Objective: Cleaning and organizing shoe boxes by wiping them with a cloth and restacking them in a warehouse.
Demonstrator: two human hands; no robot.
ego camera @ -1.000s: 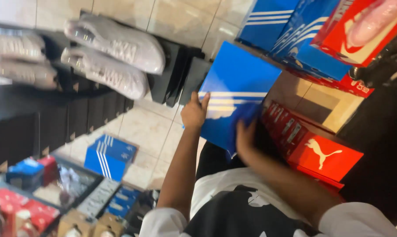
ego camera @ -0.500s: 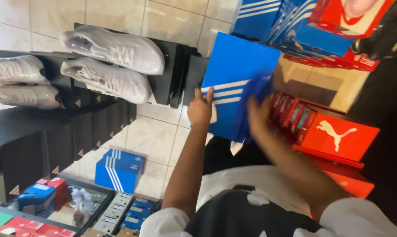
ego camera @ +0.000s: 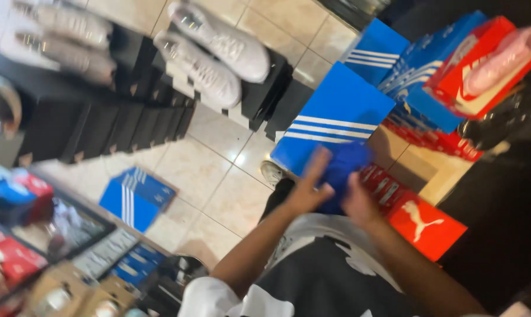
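I hold a blue shoebox with white stripes (ego camera: 336, 120) tilted in front of my chest, its lid side facing me. My left hand (ego camera: 308, 189) presses on the box's lower edge with fingers spread. Close beside it, my right hand (ego camera: 358, 201) grips the darker blue lower part of the box (ego camera: 346, 166). The motion is blurred, so I cannot tell whether the lid is lifted off the base.
White sneakers (ego camera: 218, 56) sit on black display shelves (ego camera: 101, 126) at upper left. Red shoeboxes (ego camera: 425, 226) stand to the right, with blue boxes (ego camera: 421, 73) and a pink shoe (ego camera: 503, 56) on a red box above. Another blue box (ego camera: 135, 196) lies on the tiled floor.
The blue box has come down from raised height to in front of my chest. My hands have moved closer together at its lower edge. The view has swung left and down.
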